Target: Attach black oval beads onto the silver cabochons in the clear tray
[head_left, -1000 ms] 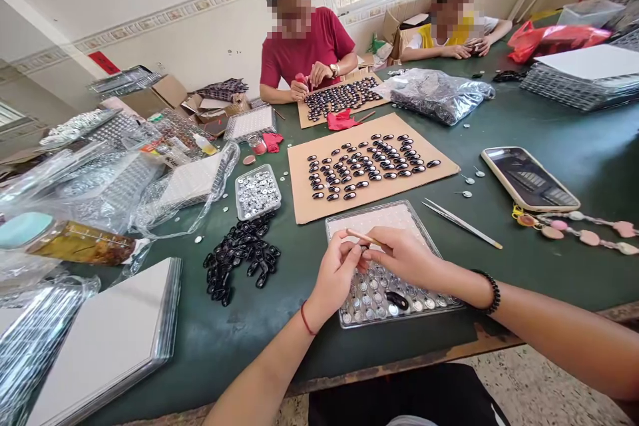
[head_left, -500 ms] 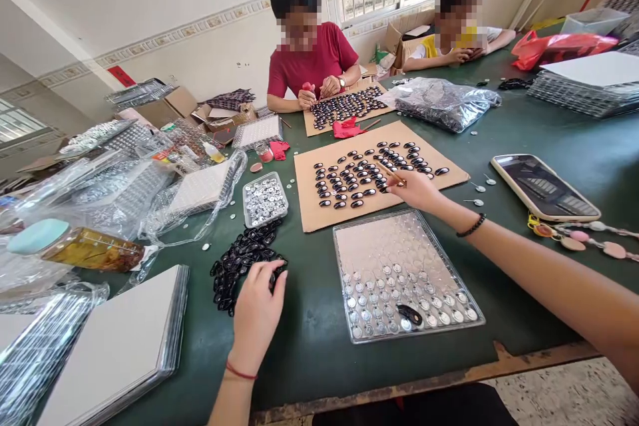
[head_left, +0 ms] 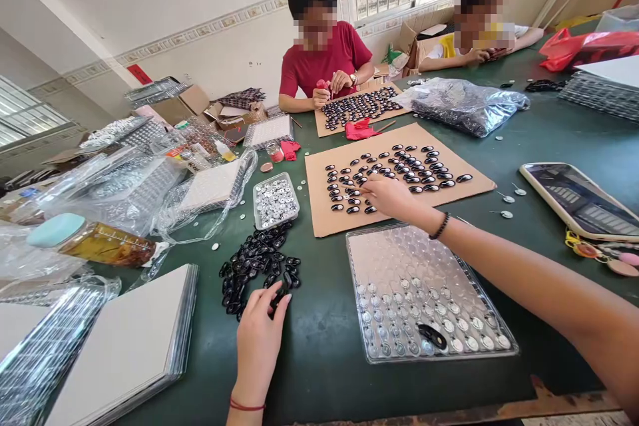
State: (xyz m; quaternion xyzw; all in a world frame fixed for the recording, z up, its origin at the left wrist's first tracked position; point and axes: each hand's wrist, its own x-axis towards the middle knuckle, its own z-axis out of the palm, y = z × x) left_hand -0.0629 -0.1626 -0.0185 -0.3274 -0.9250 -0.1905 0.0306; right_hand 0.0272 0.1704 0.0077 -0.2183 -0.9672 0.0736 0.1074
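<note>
- Pinching a black oval piece [head_left: 277, 299] between thumb and fingers: left hand [head_left: 258, 326], at the near right end of the pile of black pieces [head_left: 247, 266], on the side toward the tabletop's [head_left: 319, 373] near edge
- Right hand [head_left: 392, 196] over the middle of the cardboard sheet's [head_left: 324, 221] near edge, fingers bunched by the black-and-silver pieces [head_left: 413, 170]; cannot tell whether they pinch anything, tips mostly hidden
- Clear tray [head_left: 384, 249] flat on the tabletop, just nearer than the sheet; silvery discs [head_left: 394, 329] in rows toward its near edge
- Single black piece [head_left: 432, 336] lying on the tray close to the near edge
- Small tub [head_left: 257, 213] of discs beyond the pile, left of the sheet's left edge
- Phone [head_left: 584, 200] off the sheet's right corner
- Co-worker in red shirt [head_left: 334, 56] at the tabletop's far edge, both hands at another piece-covered sheet [head_left: 324, 128]
</note>
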